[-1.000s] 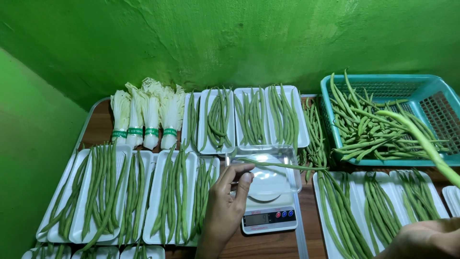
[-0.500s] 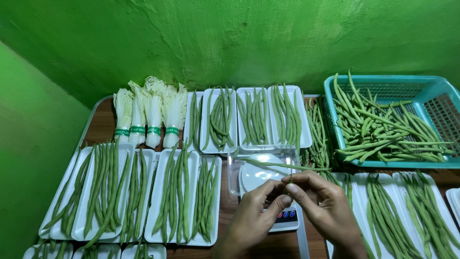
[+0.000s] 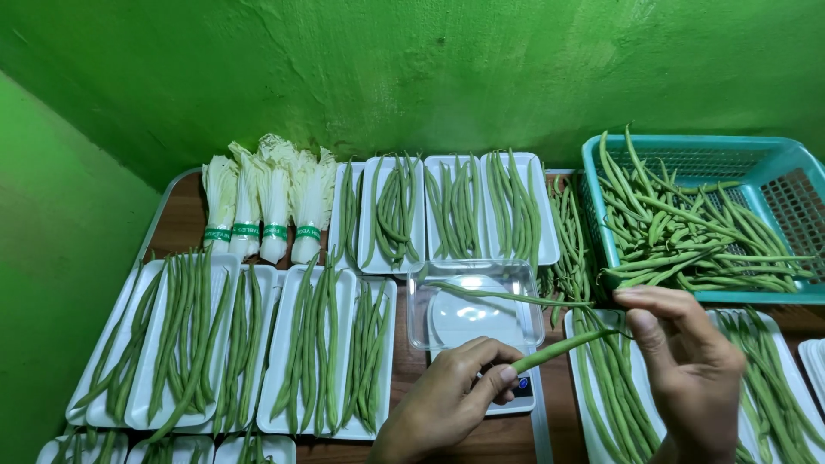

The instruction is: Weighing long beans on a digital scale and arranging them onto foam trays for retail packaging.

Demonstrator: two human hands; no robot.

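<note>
My left hand (image 3: 447,391) pinches one end of a green bean (image 3: 563,346) and my right hand (image 3: 683,361) grips its other end, just near the clear tray (image 3: 475,305) on the scale (image 3: 516,397). White trays (image 3: 301,352) crowd left; the teal basket (image 3: 773,172) sits far right.

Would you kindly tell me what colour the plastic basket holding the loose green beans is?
The perforated plastic basket is teal, a blue-green turquoise; the head view shows it at upper right.
</note>
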